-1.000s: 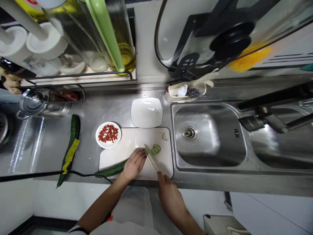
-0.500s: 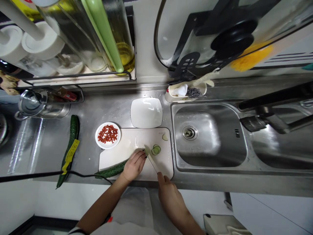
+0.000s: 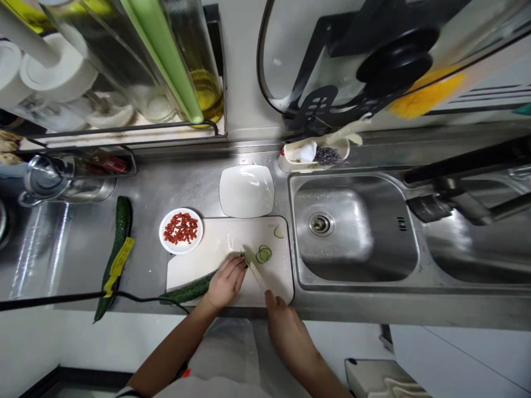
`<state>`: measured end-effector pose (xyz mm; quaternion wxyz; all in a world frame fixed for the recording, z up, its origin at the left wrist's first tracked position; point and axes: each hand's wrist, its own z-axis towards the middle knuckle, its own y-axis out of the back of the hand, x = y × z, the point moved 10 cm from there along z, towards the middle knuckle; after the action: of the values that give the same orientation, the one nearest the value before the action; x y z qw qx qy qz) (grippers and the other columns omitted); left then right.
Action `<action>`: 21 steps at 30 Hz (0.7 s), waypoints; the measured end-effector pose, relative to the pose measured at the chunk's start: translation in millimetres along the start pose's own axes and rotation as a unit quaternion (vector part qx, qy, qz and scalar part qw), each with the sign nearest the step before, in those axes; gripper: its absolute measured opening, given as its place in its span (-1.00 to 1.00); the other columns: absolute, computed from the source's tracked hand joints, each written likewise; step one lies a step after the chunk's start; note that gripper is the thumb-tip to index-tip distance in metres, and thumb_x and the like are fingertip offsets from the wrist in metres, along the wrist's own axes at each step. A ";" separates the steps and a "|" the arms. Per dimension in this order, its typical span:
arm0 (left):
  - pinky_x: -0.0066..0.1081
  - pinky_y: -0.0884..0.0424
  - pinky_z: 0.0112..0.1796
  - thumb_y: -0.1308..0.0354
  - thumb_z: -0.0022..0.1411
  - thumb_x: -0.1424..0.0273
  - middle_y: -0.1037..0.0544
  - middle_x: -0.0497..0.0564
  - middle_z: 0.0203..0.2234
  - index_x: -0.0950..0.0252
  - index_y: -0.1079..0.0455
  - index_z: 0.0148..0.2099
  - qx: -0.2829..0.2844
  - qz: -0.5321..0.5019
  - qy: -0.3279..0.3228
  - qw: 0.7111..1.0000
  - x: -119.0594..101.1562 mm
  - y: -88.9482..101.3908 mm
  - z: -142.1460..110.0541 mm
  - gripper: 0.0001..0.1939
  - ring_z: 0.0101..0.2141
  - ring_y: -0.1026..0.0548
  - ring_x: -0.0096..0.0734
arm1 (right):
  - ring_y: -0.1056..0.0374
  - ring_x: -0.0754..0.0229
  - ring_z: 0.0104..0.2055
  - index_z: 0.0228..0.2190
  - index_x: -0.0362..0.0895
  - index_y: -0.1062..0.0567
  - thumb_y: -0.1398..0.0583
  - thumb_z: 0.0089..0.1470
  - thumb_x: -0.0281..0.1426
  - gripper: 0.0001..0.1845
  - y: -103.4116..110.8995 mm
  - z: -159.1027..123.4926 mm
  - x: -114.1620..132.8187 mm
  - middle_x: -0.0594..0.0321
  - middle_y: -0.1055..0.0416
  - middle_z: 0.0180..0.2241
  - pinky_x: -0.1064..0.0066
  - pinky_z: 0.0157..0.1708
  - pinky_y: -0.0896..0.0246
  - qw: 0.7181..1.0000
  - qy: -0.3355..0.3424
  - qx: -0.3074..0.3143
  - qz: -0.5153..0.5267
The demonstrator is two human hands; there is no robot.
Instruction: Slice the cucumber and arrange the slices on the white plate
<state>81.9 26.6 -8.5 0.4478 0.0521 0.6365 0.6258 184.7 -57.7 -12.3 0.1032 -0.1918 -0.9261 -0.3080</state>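
On the white cutting board [image 3: 199, 232] my left hand [image 3: 226, 282] is closed over the right end of a cucumber [image 3: 188, 291], pressing it down. My right hand [image 3: 286, 326] grips the handle of a knife [image 3: 258, 276], whose blade rests against the cucumber's cut end beside my left fingertips. Several thin cucumber slices [image 3: 264, 254] lie to the right of the blade, and a cut end piece [image 3: 279, 232] sits near the board's upper right corner. The knife handle is hidden inside my right fist.
A white bowl of red berries [image 3: 165, 243] overlaps the board's upper left corner. Behind the board stands a white plate [image 3: 246, 190]. A second cucumber [image 3: 122, 221] with a yellow label lies left. The steel sink [image 3: 352, 232] is right; a black cable [image 3: 141, 298] crosses the front left.
The view has shifted slightly. Both hands, the knife and the cucumber keep almost the same places on the board.
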 end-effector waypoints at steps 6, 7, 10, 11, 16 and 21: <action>-0.16 -0.40 0.08 -0.04 0.27 0.51 -0.52 0.10 -0.13 0.33 -0.33 0.05 -0.001 -0.002 -0.001 1.000 0.4 -1.6 -1.7 -0.71 -0.01 -0.44 -0.29 | -0.45 0.13 -0.23 0.06 -0.22 -0.29 0.17 0.06 -0.70 -0.42 -0.9 4.8 1.6 0.01 -0.46 -0.22 0.46 -0.33 -0.25 1.000 0.006 -0.002 -0.007; -0.16 -0.40 0.07 -0.03 0.28 0.50 -0.52 0.10 -0.12 0.32 -0.34 0.05 -0.001 -0.004 0.001 1.000 1.1 -1.8 -2.0 -0.71 -0.01 -0.44 -0.29 | -0.45 0.13 -0.22 0.07 -0.22 -0.29 0.16 0.07 -0.70 -0.42 -0.5 6.0 2.4 0.00 -0.45 -0.21 0.45 -0.31 -0.26 1.000 0.008 0.000 -0.012; -0.16 -0.42 0.06 -0.02 0.29 0.50 -0.52 0.10 -0.12 0.32 -0.34 0.05 -0.003 -0.007 0.004 1.000 2.1 -2.1 -2.5 -0.71 -0.01 -0.45 -0.28 | -0.44 0.11 -0.20 0.08 -0.22 -0.28 0.16 0.07 -0.70 -0.42 2.4 9.0 4.5 0.00 -0.45 -0.20 0.42 -0.27 -0.27 1.000 0.008 0.003 -0.021; -0.16 -0.42 0.06 -0.02 0.29 0.50 -0.53 0.10 -0.12 0.32 -0.34 0.05 -0.005 -0.007 0.003 1.000 2.0 -2.0 -2.6 -0.71 -0.01 -0.45 -0.28 | -0.44 0.12 -0.19 0.07 -0.22 -0.29 0.16 0.08 -0.70 -0.43 3.4 9.8 5.1 0.00 -0.45 -0.20 0.42 -0.26 -0.27 1.000 0.008 0.005 -0.020; -0.16 -0.42 0.06 -0.04 0.28 0.50 -0.53 0.10 -0.11 0.33 -0.33 0.05 -0.008 -0.003 0.001 1.000 1.6 -2.0 -2.8 -0.70 0.00 -0.44 -0.27 | -0.44 0.13 -0.19 0.06 -0.22 -0.29 0.17 0.10 -0.69 -0.45 5.1 13.1 7.1 0.00 -0.45 -0.20 0.44 -0.27 -0.28 1.000 0.007 0.012 -0.015; -0.18 -0.41 0.07 -0.05 0.27 0.51 -0.52 0.10 -0.11 0.33 -0.33 0.06 -0.008 -0.008 0.004 1.000 2.1 -1.8 -2.4 -0.69 0.02 -0.43 -0.29 | -0.45 0.12 -0.19 0.09 -0.22 -0.26 0.16 0.10 -0.68 -0.44 2.0 18.2 7.5 0.01 -0.44 -0.18 0.43 -0.30 -0.30 1.000 0.005 0.014 -0.020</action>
<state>79.9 25.8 -11.5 0.4507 0.0408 0.6335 0.6276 177.4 -42.9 -23.2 0.1047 -0.1696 -0.9335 -0.2980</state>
